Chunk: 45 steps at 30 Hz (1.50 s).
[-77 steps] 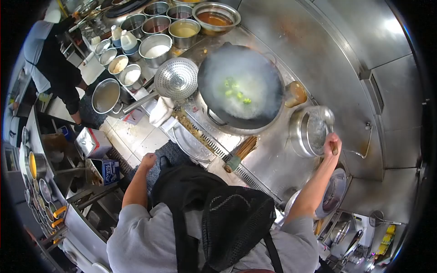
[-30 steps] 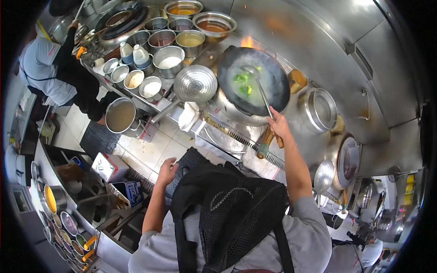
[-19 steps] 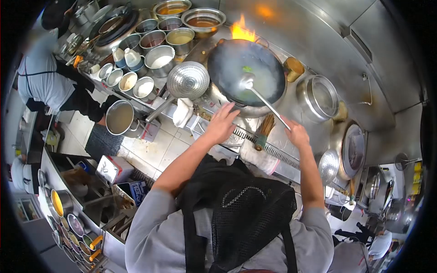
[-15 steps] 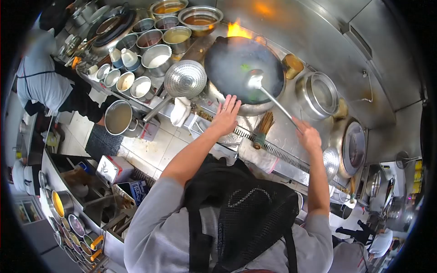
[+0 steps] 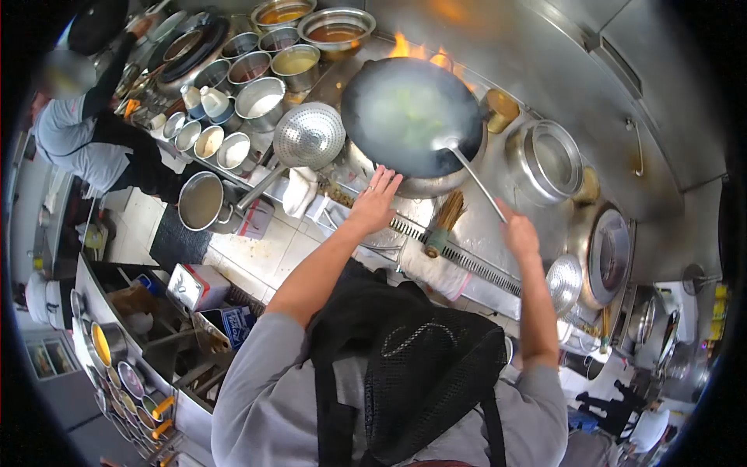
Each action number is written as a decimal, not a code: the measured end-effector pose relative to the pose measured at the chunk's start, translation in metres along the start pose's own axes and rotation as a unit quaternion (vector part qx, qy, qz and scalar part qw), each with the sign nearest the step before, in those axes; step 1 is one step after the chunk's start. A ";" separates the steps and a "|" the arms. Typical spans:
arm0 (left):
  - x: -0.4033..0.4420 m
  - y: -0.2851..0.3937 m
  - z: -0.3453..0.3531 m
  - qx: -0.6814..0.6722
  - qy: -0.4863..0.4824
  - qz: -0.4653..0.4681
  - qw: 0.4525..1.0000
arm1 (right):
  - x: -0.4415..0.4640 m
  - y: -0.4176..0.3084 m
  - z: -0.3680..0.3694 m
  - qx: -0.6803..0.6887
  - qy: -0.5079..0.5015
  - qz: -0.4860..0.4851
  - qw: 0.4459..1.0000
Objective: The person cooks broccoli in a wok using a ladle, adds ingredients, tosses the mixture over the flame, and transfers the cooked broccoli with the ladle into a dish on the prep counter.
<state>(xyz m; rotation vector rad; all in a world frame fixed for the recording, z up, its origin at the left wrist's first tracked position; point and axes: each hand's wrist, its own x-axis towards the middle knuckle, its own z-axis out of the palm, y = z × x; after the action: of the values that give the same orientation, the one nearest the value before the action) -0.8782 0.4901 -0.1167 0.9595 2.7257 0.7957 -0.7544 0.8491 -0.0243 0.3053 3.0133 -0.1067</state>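
My right hand [image 5: 520, 233] is closed round the long handle of a metal ladle [image 5: 484, 183]. The ladle's bowl is at the right inside of a black wok [image 5: 359, 101], where green food [image 5: 408, 105] shows dimly through steam. At the wok's near side, my left hand [image 5: 375, 201] has its fingers stretched toward the rim; contact with the wok cannot be made out. Orange flames [image 5: 420, 50] rise behind the wok. A bamboo brush [image 5: 447, 214] stands on the stove edge between my hands.
A large perforated skimmer [image 5: 310, 134] lies left of the wok, beside a white cloth [image 5: 299, 192]. Several seasoning bowls [image 5: 262, 101] fill the left counter. Nested metal pots [image 5: 545, 163] stand at right. A folded towel [image 5: 432, 268] lies along the near edge. A co-worker [image 5: 85, 148] stands at far left.
The flames behind the wok have spread to the right. More green food and thicker steam show in the wok. The ladle's bowl sits lower and farther right; my left hand stays by the rim.
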 end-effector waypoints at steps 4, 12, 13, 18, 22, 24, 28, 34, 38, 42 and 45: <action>-0.014 -0.021 0.013 -0.083 0.111 0.055 0.989 | 0.066 -0.022 0.048 0.060 0.038 -0.020 0.997; -0.170 -0.066 -0.007 -0.321 0.200 -0.215 0.900 | 0.108 -0.059 0.061 0.380 -0.004 -0.035 0.924; -0.193 -0.076 0.000 -0.328 0.233 -0.249 0.881 | 0.100 -0.058 0.058 0.379 -0.007 -0.036 0.925; -0.288 -0.080 0.025 -0.190 0.252 -0.360 0.878 | 0.016 -0.023 0.053 0.476 0.032 0.025 0.878; -0.330 -0.100 0.078 -0.223 0.162 -0.417 0.866 | -0.015 0.027 0.078 0.358 0.083 0.032 0.929; -0.341 -0.108 0.092 -0.232 0.102 -0.428 0.867 | -0.021 0.030 0.074 0.308 0.097 0.044 0.945; -0.387 -0.159 0.114 -0.100 -0.028 -0.308 0.946 | -0.037 0.011 0.080 0.332 0.073 0.128 0.932; -0.420 -0.145 0.099 -0.230 0.028 -0.504 0.832 | -0.062 0.003 0.144 0.303 0.257 0.131 0.908; -0.436 -0.145 0.095 -0.148 -0.046 -0.449 0.880 | -0.089 -0.023 0.150 0.297 0.146 0.255 0.909; -0.457 -0.145 0.112 -0.231 -0.027 -0.471 0.851 | -0.106 -0.033 0.204 0.320 0.159 0.230 0.905; -0.449 -0.133 0.103 -0.301 0.033 -0.528 0.793 | -0.110 -0.047 0.223 0.262 0.208 0.139 0.932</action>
<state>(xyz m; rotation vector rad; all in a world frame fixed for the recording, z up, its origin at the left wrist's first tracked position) -0.5670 0.1702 -0.2911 -0.6928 2.1935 1.2306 -0.6334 0.7638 -0.2299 0.8991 3.2459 -0.9386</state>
